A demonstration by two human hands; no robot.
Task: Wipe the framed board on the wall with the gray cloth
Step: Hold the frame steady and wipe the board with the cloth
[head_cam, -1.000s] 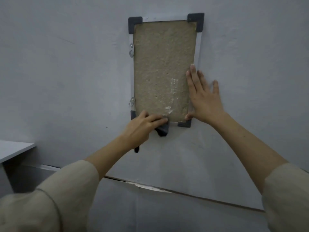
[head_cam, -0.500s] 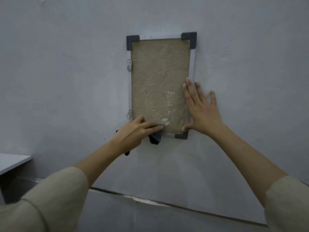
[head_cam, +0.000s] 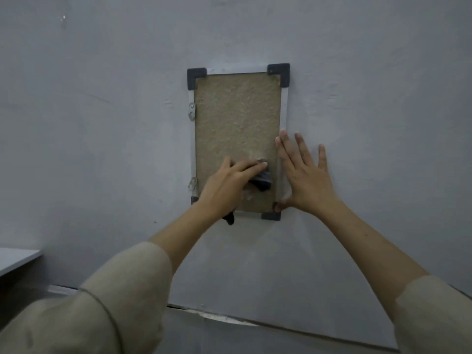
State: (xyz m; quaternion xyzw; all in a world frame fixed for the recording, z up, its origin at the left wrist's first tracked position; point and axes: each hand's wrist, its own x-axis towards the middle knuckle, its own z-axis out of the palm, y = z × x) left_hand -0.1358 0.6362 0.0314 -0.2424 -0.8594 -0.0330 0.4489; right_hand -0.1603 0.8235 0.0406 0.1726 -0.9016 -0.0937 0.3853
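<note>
The framed board [head_cam: 236, 129] is hanging upright on the pale gray wall [head_cam: 102, 123], its rough tan face showing inside a thin light frame with dark caps at the corners. Two small metal hangers [head_cam: 192, 114] are sitting along its left edge, one high and one low.

The left hand [head_cam: 227, 185] is lying over the lower part of the board, its fingers [head_cam: 251, 166] stretched out flat and pressing the gray cloth [head_cam: 263, 178] against the tan surface. The cloth is bunched dark just under the fingertips, near the board's right side, and a loose end [head_cam: 229, 218] is hanging out below the wrist, past the bottom edge of the frame.

The right hand [head_cam: 306, 180] is resting flat and spread against the wall just beside the board's right edge, grasping nothing. Its forefinger is lying along the frame's right rail and its thumb is touching the lower right corner cap [head_cam: 272, 215].

Both arms are wearing loose beige sleeves [head_cam: 102, 315]. A corner of a white desk [head_cam: 15, 259] is showing at the far left, low down.
</note>
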